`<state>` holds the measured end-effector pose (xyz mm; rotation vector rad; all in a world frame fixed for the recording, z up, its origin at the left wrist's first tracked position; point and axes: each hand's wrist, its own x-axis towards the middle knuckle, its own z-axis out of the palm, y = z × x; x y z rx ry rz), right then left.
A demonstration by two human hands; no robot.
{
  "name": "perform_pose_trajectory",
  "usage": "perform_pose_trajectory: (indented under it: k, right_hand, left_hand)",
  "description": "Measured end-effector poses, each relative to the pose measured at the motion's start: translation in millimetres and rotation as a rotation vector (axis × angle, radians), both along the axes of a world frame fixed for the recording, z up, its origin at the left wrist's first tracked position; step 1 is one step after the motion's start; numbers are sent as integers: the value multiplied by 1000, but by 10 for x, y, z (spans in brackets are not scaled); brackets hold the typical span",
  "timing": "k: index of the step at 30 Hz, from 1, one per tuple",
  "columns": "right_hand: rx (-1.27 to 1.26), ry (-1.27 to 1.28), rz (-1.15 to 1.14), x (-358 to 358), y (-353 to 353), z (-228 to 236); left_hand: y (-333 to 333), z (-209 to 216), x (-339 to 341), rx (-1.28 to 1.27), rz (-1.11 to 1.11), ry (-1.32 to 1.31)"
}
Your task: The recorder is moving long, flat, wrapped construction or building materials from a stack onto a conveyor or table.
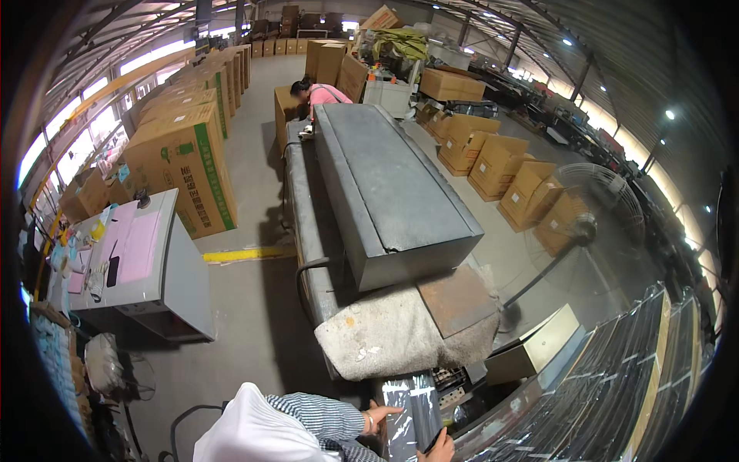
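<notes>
A long dark grey pack in shiny clear film [409, 412] lies below the front end of the machine, its near end running to the lower edge of the view. My left hand [378, 416] grips its left side, with the thumb stretched over the film. At the right edge my right hand [439, 446] closes on the same pack, partly cut off by the picture's edge. Just beyond the hands, a stained beige cloth [381, 335] with a rusty brown plate [459, 299] on it covers the machine's front end. Behind it stretches a long grey metal housing [400, 181].
At the far end of the machine a person in pink [327, 95] bends over. A stack of long film-wrapped strips [616, 369] stands close at my right, and a fan [589, 227] beyond it. Left are a grey desk [181, 266] and large cartons [181, 169].
</notes>
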<state>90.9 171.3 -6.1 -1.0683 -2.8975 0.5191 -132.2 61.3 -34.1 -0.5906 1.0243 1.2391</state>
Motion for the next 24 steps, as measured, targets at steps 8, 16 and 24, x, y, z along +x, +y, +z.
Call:
perform_pose_trajectory:
  k: [8,16,24]
  right_hand:
    - [277,241,-65,-738,394,52]
    - [65,539,-684,61,139,26]
    - [-1361,852,-1348,25,306,-966]
  left_hand:
    - [556,-1314,-304,15,46,289]
    - [27,-730,-141,254,-190,-204]
    - [-703,-584,-289,236,-214,-118]
